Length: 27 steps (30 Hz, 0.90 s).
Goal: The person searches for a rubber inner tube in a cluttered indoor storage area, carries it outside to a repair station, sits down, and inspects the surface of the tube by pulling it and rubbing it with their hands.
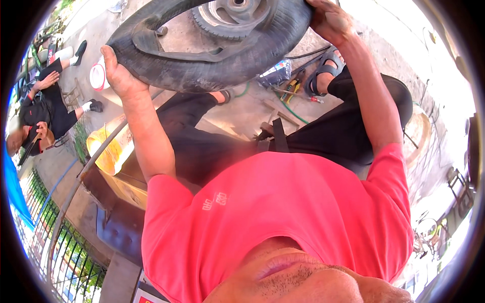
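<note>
- Two hands hold one black tire up in front of you (217,70); a spoked wheel (230,21) shows through its opening.
- Your left hand (126,78) clasps one side, thumb up, fingers hidden behind rubber; your right hand (331,22) grips the other, partly cut off by the view's edge.
- To handle it well, lift evenly with both arms, since floppy rubber will probably twist.
- Mind the tools (290,91) and the sandal (323,70) below.
- Leftward, a metal rod (102,150), a white bucket (98,76) and a yellow bucket (108,151) crowd your elbow; swinging right looks easier.
</note>
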### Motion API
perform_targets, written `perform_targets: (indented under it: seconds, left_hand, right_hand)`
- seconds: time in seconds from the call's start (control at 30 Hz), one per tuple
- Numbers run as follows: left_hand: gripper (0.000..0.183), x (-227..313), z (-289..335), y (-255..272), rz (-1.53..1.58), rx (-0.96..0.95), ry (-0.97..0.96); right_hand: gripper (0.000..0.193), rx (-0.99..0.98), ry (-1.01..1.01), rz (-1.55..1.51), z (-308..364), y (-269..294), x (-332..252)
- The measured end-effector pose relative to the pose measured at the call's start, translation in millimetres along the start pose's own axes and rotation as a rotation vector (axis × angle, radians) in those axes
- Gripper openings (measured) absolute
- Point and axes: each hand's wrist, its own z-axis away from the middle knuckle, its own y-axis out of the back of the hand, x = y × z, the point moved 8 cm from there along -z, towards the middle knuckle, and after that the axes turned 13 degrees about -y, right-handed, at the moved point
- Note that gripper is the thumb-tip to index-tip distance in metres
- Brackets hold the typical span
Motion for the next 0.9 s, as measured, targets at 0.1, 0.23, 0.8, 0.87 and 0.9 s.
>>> perform_targets:
  seconds: [0.1,0.23,0.8,0.87,0.9]
  left_hand:
    - [0.059,-2,0,1,0.026,-0.001,0.015]
    - [0.058,-3,2,2,0.021,0.016,0.045]
    - [0.053,-12,2,4,0.062,0.014,0.077]
    - [0.052,-6,6,1,0.063,0.003,0.062]
    - [0.051,-14,8,-4,0.049,-0.014,0.047]
  right_hand:
    - [0.015,-0.005,0.006,-0.041,-5,7,1]
    - [0.016,0.041,-0.023,-0.029,0,-2,0]
    - [0.025,-0.102,0.131,-0.142,-5,-7,5]
    - [0.030,0.017,-0.014,-0.116,10,-32,11]
    - [0.033,0.025,0.042,-0.018,12,-26,7]
